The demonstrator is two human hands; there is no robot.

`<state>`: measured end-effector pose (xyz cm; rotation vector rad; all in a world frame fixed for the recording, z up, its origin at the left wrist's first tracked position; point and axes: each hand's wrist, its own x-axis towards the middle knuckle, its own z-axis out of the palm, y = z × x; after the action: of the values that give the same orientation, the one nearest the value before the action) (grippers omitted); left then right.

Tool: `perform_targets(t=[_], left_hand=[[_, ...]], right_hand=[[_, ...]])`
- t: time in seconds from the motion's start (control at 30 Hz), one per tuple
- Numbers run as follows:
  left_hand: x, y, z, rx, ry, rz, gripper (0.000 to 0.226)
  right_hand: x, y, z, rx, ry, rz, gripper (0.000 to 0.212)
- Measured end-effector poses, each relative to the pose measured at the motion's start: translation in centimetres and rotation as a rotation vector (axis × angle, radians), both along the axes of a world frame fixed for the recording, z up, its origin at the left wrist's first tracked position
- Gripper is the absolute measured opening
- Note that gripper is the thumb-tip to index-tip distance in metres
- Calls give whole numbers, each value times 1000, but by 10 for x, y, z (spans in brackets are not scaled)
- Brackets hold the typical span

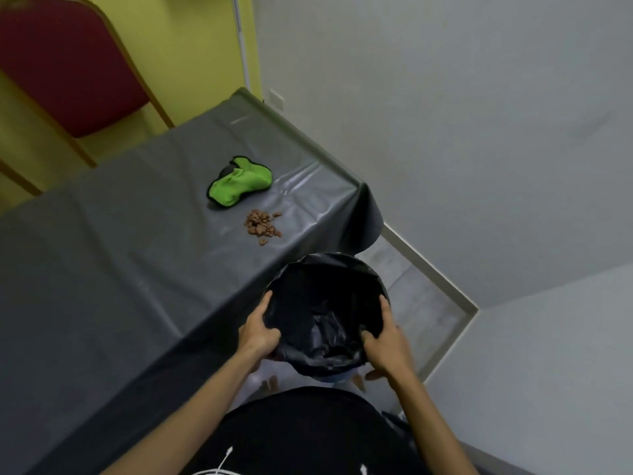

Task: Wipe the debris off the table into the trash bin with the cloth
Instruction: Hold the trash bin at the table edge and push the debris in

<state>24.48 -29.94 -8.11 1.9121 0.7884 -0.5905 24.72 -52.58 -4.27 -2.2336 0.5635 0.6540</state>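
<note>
Grey-sheeted surface (120,269), corner end next to a grey wall.

Debris (262,226): small brown crumb pile w/ a few strays, on the surface near the corner, a little back from the near edge. Green cloth (239,185) w/ black trim lies bunched just beyond the pile, not touching it, nobody holding it.

Trash bin (342,260), black liner, mouth up, sits just off the near edge, roughly in line w/ the pile. Both hands are on it: left hand (258,329) grips the left rim, thumb hooked over the liner; right hand (385,337) grips the right rim the same way, fingers wrapped underneath. Can't tell if the bin is lifted or resting on sth.

Step, my read: positioning the bin, wiping not started. Next needs the rim tucked tight against or under the edge directly below the pile, then one hand freed for the cloth while the other steadies the bin. Sweep from the far side of the pile toward the edge. Risk: strays rolling past the rim.

Red chair (68,73) behind, against a yellow wall.
</note>
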Motion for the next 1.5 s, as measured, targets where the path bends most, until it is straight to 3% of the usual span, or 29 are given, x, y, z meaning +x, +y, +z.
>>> perform_targets(t=[0.17, 0.43, 0.77, 1.03, 1.33, 1.5], left_hand=[[-2, 21, -3, -68, -29, -21, 89], [-10, 28, 5, -183, -39, -35, 92], [1, 32, 13, -172, -35, -116, 87], [48, 40, 56, 80, -54, -388, 58], [150, 77, 90, 243, -330, -344, 29], [220, 105, 64, 508, -449, -443, 37]], right_hand=[[-10, 33, 8, 27, -6, -30, 95], [-8, 43, 10, -242, -125, -30, 84], [12, 39, 16, -240, -113, -43, 86], [35, 36, 24, -221, -39, -13, 88], [52, 28, 14, -284, -52, 45, 91], [60, 24, 9, -292, -30, 63, 90]])
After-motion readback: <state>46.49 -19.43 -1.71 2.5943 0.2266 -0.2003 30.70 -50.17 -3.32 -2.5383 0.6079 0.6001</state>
